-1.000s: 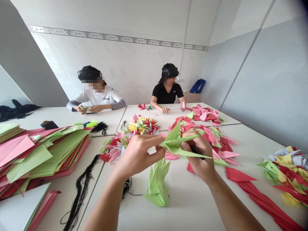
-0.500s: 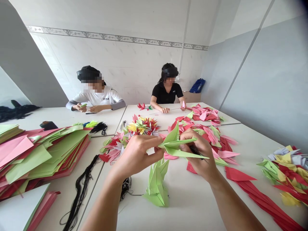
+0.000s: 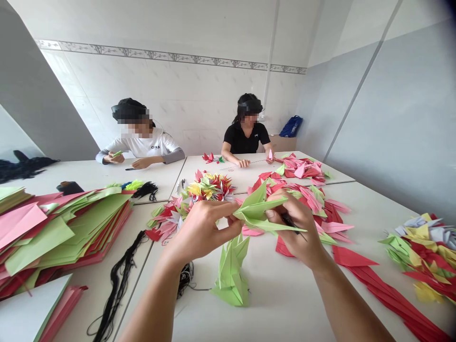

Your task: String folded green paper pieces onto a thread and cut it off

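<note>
Between my hands is a green folded-paper crane (image 3: pixel 261 212), its pointed flaps spread toward the right. My left hand (image 3: pixel 210 228) is closed, pinching the crane's left end between thumb and fingers. My right hand (image 3: pixel 297 223) is closed round the right side of the crane, thumb against a flap. A slim dark object (image 3: pixel 288 220), whose kind I cannot make out, lies in the right palm. Below my hands, green folded-paper cranes (image 3: pixel 233 275) stand stacked on the table, with a black thread (image 3: pixel 199 288) running from their left side.
Loose paper sheets (image 3: pixel 71 228) pile up at left, near black cords (image 3: pixel 117 285). Folded paper heaps (image 3: pixel 302 199) lie beyond my hands, red folded pieces (image 3: pixel 388 289) and a mixed heap (image 3: pixel 423 251) at right. Two co-workers (image 3: pixel 142 142) sit across the table (image 3: pixel 285 308).
My hands keep their hold on the green crane, and its right flaps have shifted slightly. The left co-worker's hand with a green piece has lifted a little. The view has shifted slightly.
</note>
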`<state>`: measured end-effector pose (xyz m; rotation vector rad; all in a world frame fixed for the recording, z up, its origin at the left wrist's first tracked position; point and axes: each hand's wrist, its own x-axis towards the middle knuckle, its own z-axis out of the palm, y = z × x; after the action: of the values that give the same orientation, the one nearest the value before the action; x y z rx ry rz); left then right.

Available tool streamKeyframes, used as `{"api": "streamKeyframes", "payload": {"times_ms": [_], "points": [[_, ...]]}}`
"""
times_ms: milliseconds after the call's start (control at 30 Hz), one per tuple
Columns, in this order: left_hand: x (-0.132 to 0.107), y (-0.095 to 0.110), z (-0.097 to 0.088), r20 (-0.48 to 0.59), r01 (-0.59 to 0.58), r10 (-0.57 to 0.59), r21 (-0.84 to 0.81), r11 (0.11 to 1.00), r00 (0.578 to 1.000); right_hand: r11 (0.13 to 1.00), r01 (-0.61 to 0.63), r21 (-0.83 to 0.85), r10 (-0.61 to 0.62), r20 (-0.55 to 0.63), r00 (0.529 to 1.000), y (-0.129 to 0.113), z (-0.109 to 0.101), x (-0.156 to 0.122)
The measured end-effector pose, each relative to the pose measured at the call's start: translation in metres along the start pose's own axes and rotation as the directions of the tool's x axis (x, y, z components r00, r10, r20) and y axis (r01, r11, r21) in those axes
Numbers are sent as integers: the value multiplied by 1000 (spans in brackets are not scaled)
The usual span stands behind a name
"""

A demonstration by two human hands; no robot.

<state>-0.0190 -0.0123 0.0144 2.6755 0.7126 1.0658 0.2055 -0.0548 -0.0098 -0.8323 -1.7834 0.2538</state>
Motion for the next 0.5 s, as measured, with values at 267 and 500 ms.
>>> {"api": "streamKeyframes", "payload": {"times_ms": [267, 500], "points": [[2, -2, -1, -19, 20, -21, -20, 1000, 1000, 975, -124, 186, 132, -33, 991, 7, 0, -1], [2, -2, 1, -14, 15, -15, -31, 999, 1000, 976, -85, 202, 100, -68, 993, 11, 6, 1]]}}
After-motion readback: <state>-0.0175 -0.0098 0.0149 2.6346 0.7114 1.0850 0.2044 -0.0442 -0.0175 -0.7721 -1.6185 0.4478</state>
